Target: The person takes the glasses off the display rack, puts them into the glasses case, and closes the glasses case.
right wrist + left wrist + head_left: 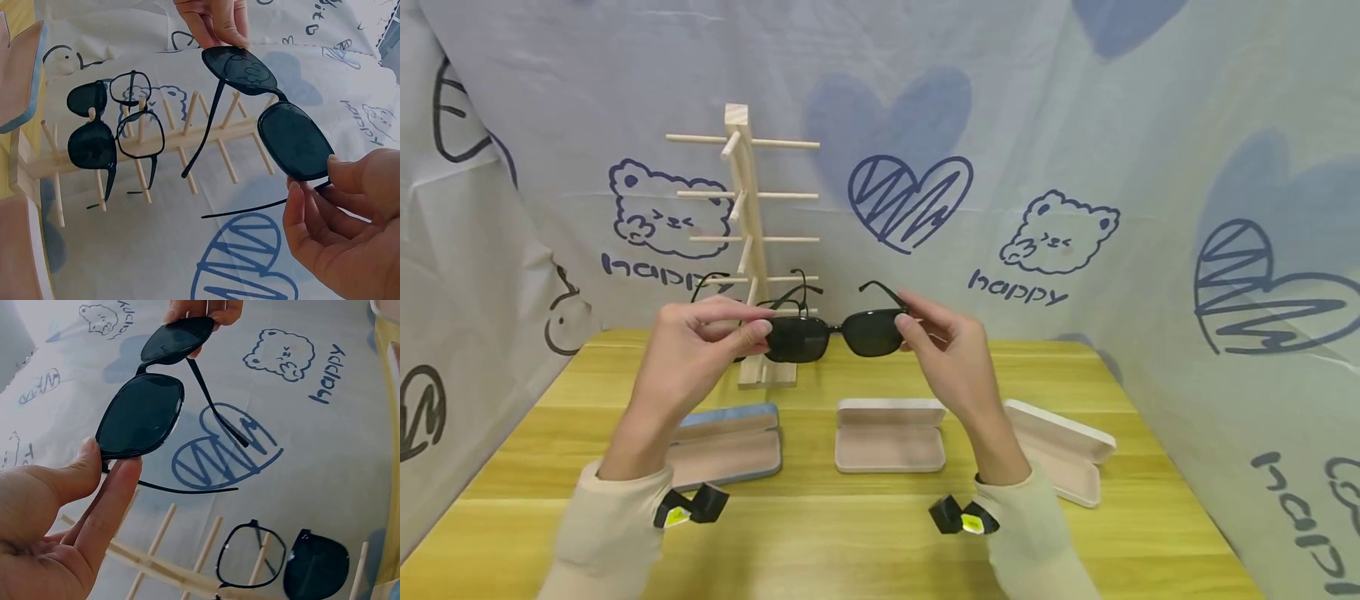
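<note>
Over table (850, 542), L hand (688, 354) pinches sunglasses (859, 333); R hand (953, 354), opp. end.

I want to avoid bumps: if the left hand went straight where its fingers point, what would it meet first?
Past the sunglasses that the left hand pinches, probably the right hand gripping their other end, though depth is hard to judge.

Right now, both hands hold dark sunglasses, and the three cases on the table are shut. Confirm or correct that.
Wrong on the cases: all three on the table lie open, as the head view shows. The left hand and right hand do hold the dark sunglasses.
</note>
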`<state>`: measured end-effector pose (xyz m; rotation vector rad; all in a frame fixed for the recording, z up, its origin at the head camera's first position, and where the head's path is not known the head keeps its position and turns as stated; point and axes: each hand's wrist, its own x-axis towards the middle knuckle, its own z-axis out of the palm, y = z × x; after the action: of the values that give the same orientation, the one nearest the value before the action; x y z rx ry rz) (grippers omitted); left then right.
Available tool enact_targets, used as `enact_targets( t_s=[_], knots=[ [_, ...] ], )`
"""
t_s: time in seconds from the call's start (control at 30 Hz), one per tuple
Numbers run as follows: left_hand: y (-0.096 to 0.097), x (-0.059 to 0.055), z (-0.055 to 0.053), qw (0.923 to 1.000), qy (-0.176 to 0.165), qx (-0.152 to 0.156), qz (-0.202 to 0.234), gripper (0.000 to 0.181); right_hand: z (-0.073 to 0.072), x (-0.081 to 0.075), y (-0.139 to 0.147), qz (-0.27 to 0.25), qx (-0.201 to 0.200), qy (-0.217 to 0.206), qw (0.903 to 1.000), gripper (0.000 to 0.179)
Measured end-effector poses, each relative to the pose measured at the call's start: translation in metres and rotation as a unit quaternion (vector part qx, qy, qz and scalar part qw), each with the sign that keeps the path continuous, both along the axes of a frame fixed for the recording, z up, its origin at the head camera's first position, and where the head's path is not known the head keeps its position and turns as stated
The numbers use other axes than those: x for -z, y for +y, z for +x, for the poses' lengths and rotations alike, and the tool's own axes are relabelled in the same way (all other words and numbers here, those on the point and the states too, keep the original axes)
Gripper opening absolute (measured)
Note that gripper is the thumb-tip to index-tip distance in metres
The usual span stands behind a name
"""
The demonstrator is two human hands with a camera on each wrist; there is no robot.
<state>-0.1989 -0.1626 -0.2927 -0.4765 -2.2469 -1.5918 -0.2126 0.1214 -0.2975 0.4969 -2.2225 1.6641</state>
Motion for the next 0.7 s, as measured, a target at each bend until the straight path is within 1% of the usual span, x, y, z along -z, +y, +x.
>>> enact_targets(
  t_s=[0.1, 0.2, 0.4, 0.57, 0.7],
  knots=[
    [0.004, 0.006, -0.002, 0.9998, -0.016, 0.011, 0.01, 0.022, 0.003, 0.005, 0.004, 0.003, 0.007, 0.009, 0.9999, 0.036],
    [0.009, 0.011, -0.004, 0.9991, -0.031, 0.018, 0.021, 0.023, 0.005, 0.01, 0.009, 0.005, 0.009, 0.007, 0.9999, 0.037],
    [0.018, 0.02, -0.008, 0.9974, -0.062, 0.026, 0.025, 0.021, 0.006, 0.02, 0.02, 0.021, 0.022, -0.02, 0.9993, 0.037],
    [0.023, 0.029, -0.01, 0.995, -0.093, 0.034, 0.012, 0.021, 0.009, 0.028, 0.027, 0.03, 0.039, -0.04, 0.998, 0.035],
    [0.025, 0.035, -0.01, 0.9934, -0.112, 0.025, -0.014, 0.022, 0.009, 0.034, 0.03, 0.034, 0.045, -0.046, 0.9973, 0.034]
  ],
)
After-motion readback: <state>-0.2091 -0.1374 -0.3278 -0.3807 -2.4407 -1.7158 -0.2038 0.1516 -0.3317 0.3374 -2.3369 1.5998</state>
